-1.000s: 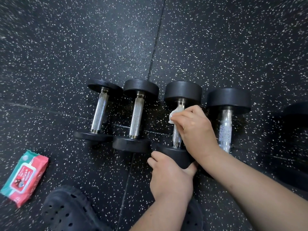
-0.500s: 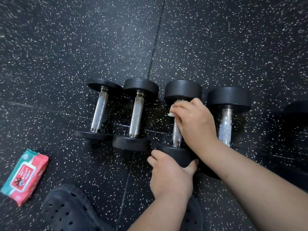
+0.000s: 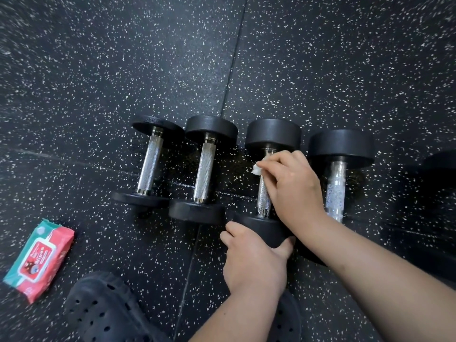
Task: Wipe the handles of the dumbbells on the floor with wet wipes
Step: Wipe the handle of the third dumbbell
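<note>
Several black dumbbells with knurled metal handles lie side by side on the speckled rubber floor. My right hand (image 3: 292, 186) is curled around the handle of the third dumbbell (image 3: 264, 198) near its far end, with a white wet wipe (image 3: 257, 169) showing at the fingertips. My left hand (image 3: 251, 257) grips that dumbbell's near weight head (image 3: 265, 229). The first dumbbell (image 3: 149, 166) and the second dumbbell (image 3: 204, 171) lie to the left, untouched. The fourth dumbbell (image 3: 335, 191), to the right, has a wet-looking handle.
A red and teal wet wipes pack (image 3: 40, 260) lies on the floor at the lower left. A black perforated clog (image 3: 98, 312) sits at the bottom, beside my left forearm. A dark object (image 3: 441, 164) shows at the right edge.
My right hand with the wipe slid toward the far end of the third dumbbell's handle and now sits slightly back from it. My left hand kept its grip on the near weight head.
</note>
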Demonstrator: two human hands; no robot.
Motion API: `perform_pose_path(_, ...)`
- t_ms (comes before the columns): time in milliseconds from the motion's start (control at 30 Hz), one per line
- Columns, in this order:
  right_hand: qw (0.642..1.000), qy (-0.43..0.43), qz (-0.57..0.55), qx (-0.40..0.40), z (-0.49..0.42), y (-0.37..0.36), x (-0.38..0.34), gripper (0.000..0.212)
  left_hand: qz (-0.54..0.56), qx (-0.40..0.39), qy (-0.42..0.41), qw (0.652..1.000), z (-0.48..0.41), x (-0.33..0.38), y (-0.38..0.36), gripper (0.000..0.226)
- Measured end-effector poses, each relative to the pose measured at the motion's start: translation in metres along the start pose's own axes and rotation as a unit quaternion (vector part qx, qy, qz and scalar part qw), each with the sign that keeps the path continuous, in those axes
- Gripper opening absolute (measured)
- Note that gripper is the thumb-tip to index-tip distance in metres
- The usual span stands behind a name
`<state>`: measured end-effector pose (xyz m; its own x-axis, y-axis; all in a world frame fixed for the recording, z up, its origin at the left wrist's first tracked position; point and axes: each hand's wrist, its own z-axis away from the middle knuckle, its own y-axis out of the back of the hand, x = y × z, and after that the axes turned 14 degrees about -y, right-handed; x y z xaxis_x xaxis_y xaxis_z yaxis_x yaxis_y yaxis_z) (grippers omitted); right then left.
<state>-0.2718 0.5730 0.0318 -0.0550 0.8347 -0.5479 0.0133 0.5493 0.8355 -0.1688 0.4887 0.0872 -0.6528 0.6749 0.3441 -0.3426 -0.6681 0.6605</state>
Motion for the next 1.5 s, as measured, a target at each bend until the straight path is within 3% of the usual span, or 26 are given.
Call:
perform_pose_path(300,0.983,-0.134,-0.126,0.000,-0.008,0.005,-0.001,0.011,-0.004,0.000,-0.003,1.000,0.000,0.000,0.000,0.096)
perform_pose_path(467,0.965,-0.224,-0.137,-0.012,0.007,0.015,-0.005,0.010,-0.001,-0.003,-0.002,1.000,0.000,0.000,0.001,0.096)
perform_pose_path(600,0.921,-0.338,-0.194,-0.020,-0.008,0.010,-0.003,0.004,-0.004,-0.002,-0.005,1.000,0.001,0.000,0.000,0.094)
perform_pose_path(767,0.843,-0.434,-0.315,-0.042,-0.007,-0.005,0.000,0.011,-0.004,-0.002,-0.005,1.000,-0.001,-0.001,0.000,0.094)
perform_pose_path(1033,0.804,-0.464,-0.371,-0.019,-0.015,-0.012,0.002,0.014,-0.007,0.004,-0.009,1.000,0.000,-0.001,-0.002,0.093)
perform_pose_path(1167,0.782,-0.487,-0.386,-0.047,-0.007,-0.016,0.003,0.022,-0.010,0.003,-0.010,1.000,-0.001,-0.003,-0.001,0.093)
perform_pose_path(1500,0.657,-0.538,-0.504,-0.157,-0.029,-0.015,0.004,0.020,-0.007,0.014,-0.012,1.000,-0.001,-0.002,-0.004,0.094)
